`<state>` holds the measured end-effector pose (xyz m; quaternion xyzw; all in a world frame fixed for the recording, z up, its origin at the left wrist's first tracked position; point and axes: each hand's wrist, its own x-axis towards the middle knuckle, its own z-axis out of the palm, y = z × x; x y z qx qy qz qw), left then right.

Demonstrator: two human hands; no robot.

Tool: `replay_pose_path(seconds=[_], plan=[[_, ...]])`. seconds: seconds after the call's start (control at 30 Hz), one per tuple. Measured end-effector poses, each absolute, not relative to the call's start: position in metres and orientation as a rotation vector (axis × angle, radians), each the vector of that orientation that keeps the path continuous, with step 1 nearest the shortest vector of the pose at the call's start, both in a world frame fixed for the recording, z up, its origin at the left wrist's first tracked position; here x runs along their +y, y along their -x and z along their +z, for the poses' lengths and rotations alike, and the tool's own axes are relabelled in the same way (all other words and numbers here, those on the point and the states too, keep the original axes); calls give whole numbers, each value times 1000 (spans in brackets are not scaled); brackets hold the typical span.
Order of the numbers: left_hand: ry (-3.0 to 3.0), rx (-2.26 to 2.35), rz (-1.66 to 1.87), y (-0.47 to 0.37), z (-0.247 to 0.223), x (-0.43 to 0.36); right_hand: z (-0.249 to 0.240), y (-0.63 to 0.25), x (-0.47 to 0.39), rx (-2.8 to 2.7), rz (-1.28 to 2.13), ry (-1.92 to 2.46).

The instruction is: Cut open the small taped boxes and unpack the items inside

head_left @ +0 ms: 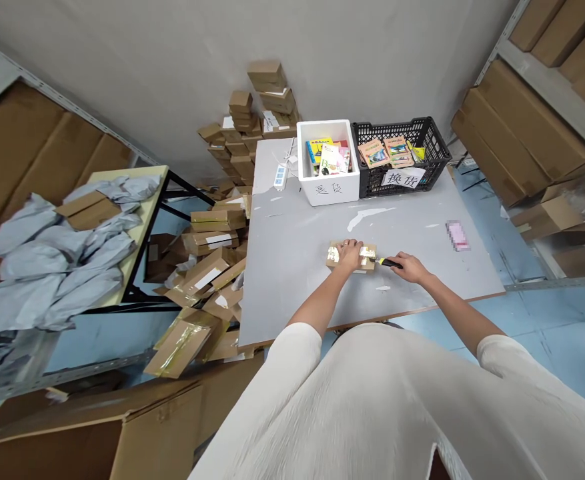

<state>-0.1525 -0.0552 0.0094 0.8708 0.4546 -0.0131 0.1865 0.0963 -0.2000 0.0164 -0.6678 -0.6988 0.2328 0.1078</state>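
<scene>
A small cardboard box (369,264) with shiny tape across its top lies on the grey table (292,280), near the front edge. My left hand (350,255) is on top of it, fingers bent over the box and holding it against the table. In my right hand (408,267) is a utility knife (388,263) with a black and yellow handle, gripped with the fingers closed. Its front end meets the taped top near the box's right end. The blade is too small to make out.
At the table's back stand a white foam box (329,193) and a black plastic crate (397,183), both holding booklets. A power strip (281,177) lies left of them, a pink packet (457,235) at the right. Cardboard boxes (212,267) heap up along the left side.
</scene>
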Motion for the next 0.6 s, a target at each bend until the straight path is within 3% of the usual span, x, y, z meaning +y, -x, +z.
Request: replay_pose_path(seconds=[0.27, 0.6], plan=[[-2561, 1288, 111, 163, -1, -78, 0, -87, -204, -2117, 454, 2029], [-2537, 1327, 221, 161, -14, -86, -10, -100, -202, -2128, 406, 1988]])
